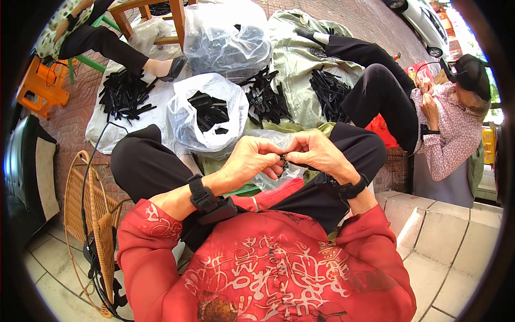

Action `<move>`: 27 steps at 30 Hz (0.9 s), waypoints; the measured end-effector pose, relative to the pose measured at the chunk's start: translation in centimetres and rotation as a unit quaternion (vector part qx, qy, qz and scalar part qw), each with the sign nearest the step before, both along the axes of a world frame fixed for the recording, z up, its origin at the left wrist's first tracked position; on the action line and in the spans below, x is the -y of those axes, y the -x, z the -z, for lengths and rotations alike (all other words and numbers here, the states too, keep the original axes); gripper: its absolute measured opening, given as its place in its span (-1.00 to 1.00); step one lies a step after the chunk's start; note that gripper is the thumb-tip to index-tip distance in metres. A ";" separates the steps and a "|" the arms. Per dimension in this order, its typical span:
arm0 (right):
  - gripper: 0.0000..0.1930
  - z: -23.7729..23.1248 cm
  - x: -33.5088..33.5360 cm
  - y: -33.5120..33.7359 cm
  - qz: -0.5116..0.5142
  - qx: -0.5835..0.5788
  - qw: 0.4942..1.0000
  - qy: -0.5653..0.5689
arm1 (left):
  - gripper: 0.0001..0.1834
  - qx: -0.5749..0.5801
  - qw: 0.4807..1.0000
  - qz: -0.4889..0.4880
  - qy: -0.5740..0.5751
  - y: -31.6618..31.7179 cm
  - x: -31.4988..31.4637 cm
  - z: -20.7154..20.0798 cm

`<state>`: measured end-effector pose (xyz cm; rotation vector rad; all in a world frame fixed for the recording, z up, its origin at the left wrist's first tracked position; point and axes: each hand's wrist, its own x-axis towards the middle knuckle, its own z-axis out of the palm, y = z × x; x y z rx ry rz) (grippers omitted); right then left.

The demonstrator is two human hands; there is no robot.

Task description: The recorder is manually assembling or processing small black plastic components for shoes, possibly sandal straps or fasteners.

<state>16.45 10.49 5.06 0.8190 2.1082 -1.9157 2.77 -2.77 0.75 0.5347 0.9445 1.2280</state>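
Observation:
My left hand [251,160] and my right hand [320,156] meet above my lap, thumbs and forefingers pinched together. Between the fingertips is a small dark piece [283,158], mostly covered by the fingers, so its exact kind cannot be told. Just beyond my hands, a white plastic bag [179,115] stands open with black strip-like pieces [209,111] inside. Loose black pieces [265,96] lie heaped beside it. Beneath my hands is a crumpled see-through plastic bag [271,180], partly hidden by them. Dark bands circle both my wrists.
A large see-through bag [228,45] of dark pieces stands farther back. More black pieces form heaps at left [123,96] and right [328,91]. A co-worker [450,129] sits at right; another person's leg [112,51] reaches in at upper left. A wicker chair [88,225] stands at left.

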 end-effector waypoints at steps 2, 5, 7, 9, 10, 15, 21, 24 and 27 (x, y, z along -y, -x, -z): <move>-0.93 0.1 0.2 0.0 0.010 -0.005 1.000 -0.018 | -0.85 -0.020 1.000 0.000 0.004 0.1 -0.1 -0.2; -0.93 0.2 0.6 0.0 0.025 0.000 0.999 -0.029 | -0.90 -0.063 0.998 0.000 0.011 0.1 -0.2 -0.2; -0.93 0.3 0.7 0.1 0.021 -0.004 0.999 -0.028 | -0.91 -0.073 0.997 -0.005 0.013 0.2 -0.1 -0.4; -0.93 0.3 0.9 0.1 0.051 -0.014 0.998 0.044 | -0.92 -0.083 0.996 -0.008 0.013 0.3 -0.1 -0.4; -0.93 0.4 0.9 0.0 0.051 -0.015 0.998 0.044 | -0.91 -0.089 0.996 -0.007 0.012 0.3 0.0 -0.3; -0.90 0.1 1.0 -0.4 0.058 -0.008 0.997 0.059 | -0.89 -0.081 0.997 0.006 -0.004 0.3 0.1 -0.5; -0.90 0.2 1.6 -0.2 0.076 -0.044 0.996 0.028 | -0.88 -0.118 0.993 0.008 0.001 0.2 0.1 -0.7; -0.90 0.8 1.6 -0.1 0.090 -0.036 0.995 0.036 | -0.89 -0.118 0.993 -0.022 0.007 0.0 0.0 -0.3; -0.90 0.9 1.4 -0.2 0.090 -0.037 0.995 0.038 | -0.87 -0.110 0.994 -0.020 -0.008 0.0 0.0 -0.2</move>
